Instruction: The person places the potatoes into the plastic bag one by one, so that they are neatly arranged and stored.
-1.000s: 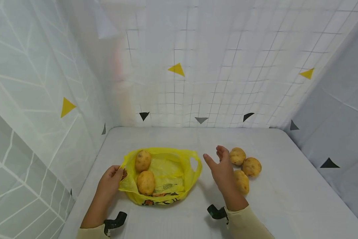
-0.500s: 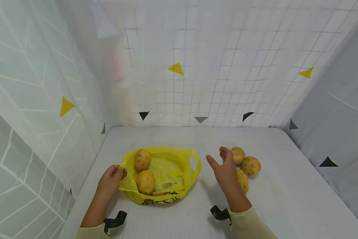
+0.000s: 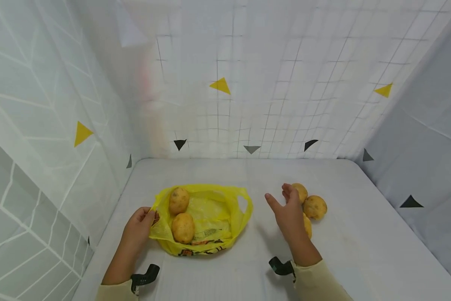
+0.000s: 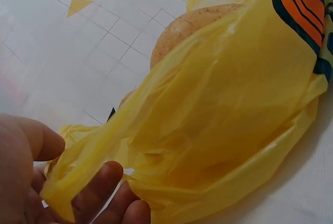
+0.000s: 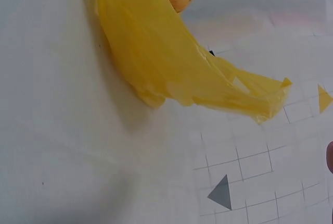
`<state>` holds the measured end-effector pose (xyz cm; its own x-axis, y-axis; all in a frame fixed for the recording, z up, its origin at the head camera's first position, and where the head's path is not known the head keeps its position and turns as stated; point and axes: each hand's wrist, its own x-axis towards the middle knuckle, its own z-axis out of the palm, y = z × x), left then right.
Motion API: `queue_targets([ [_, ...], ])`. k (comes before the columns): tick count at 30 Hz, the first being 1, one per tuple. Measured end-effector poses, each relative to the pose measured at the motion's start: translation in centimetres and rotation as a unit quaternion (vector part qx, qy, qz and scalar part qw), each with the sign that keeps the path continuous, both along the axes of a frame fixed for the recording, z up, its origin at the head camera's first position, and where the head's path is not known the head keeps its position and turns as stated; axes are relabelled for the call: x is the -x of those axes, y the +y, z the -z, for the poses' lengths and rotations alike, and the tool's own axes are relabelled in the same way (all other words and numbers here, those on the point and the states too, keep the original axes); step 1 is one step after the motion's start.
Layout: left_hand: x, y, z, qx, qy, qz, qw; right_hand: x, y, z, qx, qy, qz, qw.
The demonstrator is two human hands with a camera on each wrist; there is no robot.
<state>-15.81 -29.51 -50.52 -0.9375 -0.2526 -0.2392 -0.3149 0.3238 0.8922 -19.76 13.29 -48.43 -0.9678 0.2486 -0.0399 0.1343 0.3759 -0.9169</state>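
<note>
A yellow plastic bag (image 3: 210,205) lies with its mouth spread wide. Inside, on its left side, sit two potatoes (image 3: 179,200). My left hand (image 3: 134,229) grips the bag's left handle; in the left wrist view the thumb and fingers are around the yellow film (image 4: 208,125), and a potato (image 4: 179,34) shows over the rim. Right of the bag, my right hand (image 3: 292,219) is in the air with fingers spread, holding nothing. It partly covers the three loose potatoes (image 3: 315,207). The right wrist view has the bag (image 5: 151,41) and just a fingertip (image 5: 330,159) at the edge.
Everything lies on a white table (image 3: 225,280). A white gridded sheet (image 3: 255,104) with coloured triangles hangs behind it, and more sheets hang at both sides. A black wrist camera (image 3: 146,276) sticks out from each sleeve.
My right hand has drifted right, away from the bag and further over the loose potatoes. The left hand keeps its grip on the handle; the bag has not moved.
</note>
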Motion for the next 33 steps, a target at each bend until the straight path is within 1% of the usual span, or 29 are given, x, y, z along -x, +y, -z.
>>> queue_targets([
  [7, 0.1, -0.3, 0.1, 0.005, 0.003, 0.002, 1.0, 0.1, 0.6, -0.1, -0.016, -0.007, 0.016, 0.9997],
  [16, 0.2, -0.3, 0.1, 0.008, 0.009, 0.006, 0.9999, -0.4, 1.4, 0.3, -0.013, 0.005, 0.016, 0.9998],
  [20, 0.2, -0.2, 0.1, 0.005, 0.008, 0.007, 0.9999, -0.6, 1.7, 0.6, -0.018, 0.01, 0.018, 0.9996],
  [26, 0.1, -0.1, 0.2, 0.007, 0.003, 0.007, 1.0, -0.9, 2.5, 0.7, -0.022, -0.002, 0.016, 0.9996],
  [33, 0.2, 0.0, 0.2, 0.006, -0.002, 0.003, 1.0, -1.0, 3.7, 1.0, -0.021, 0.011, 0.02, 0.9995],
])
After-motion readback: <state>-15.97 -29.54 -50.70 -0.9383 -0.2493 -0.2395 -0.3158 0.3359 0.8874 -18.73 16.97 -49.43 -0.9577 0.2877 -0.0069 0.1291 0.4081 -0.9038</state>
